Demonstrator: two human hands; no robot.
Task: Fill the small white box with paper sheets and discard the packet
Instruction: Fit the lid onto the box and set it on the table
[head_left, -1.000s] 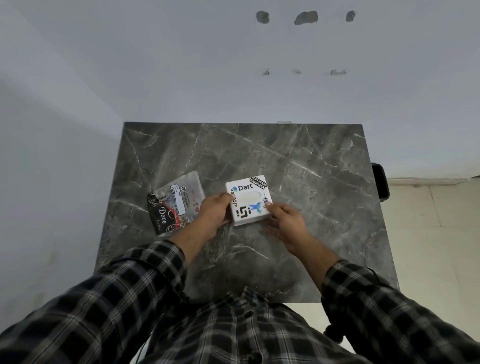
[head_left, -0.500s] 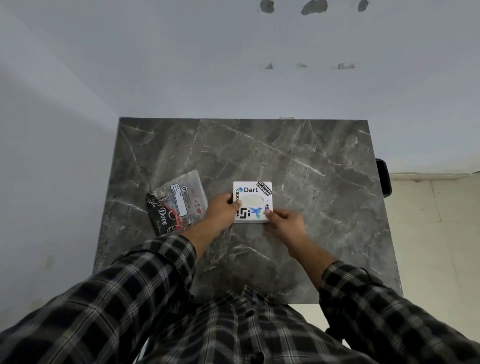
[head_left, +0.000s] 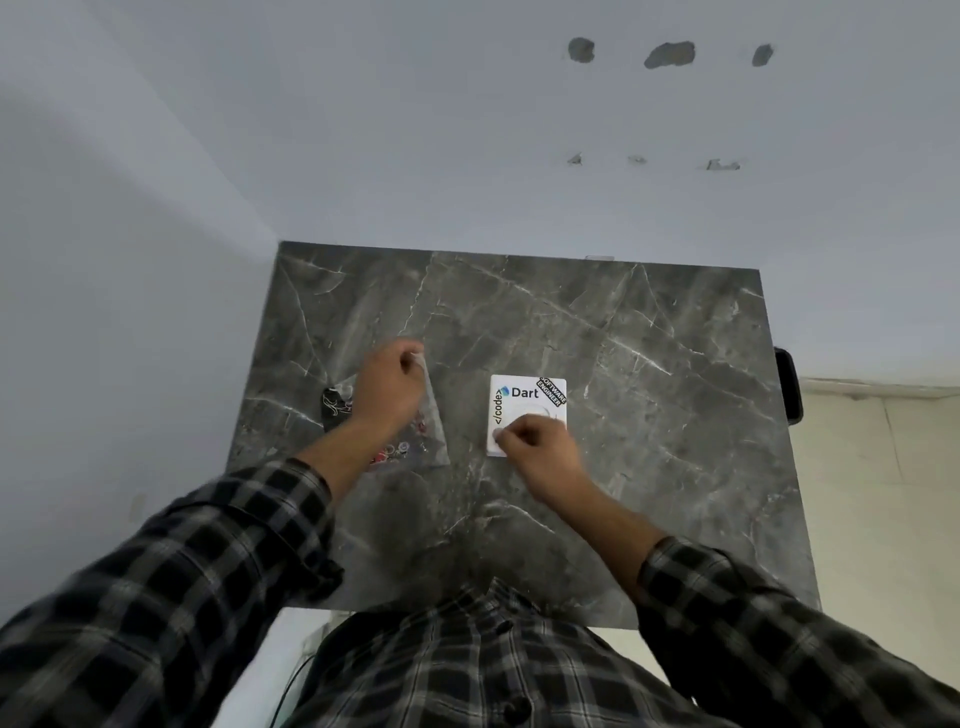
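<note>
Your left hand (head_left: 387, 387) is over the packet (head_left: 415, 436) on the left of the marble table (head_left: 649, 364), fingers pinched on its far top edge, though blur hides the exact grip. To its right, well apart, the small white box (head_left: 527, 402) lies flat. Your right hand (head_left: 540, 452) rests on its near edge, fingers curled down against it.

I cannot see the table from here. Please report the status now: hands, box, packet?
Left hand pinching the packet at its top corner. Right hand on the near edge of the closed white box. Table around both clear.
</note>
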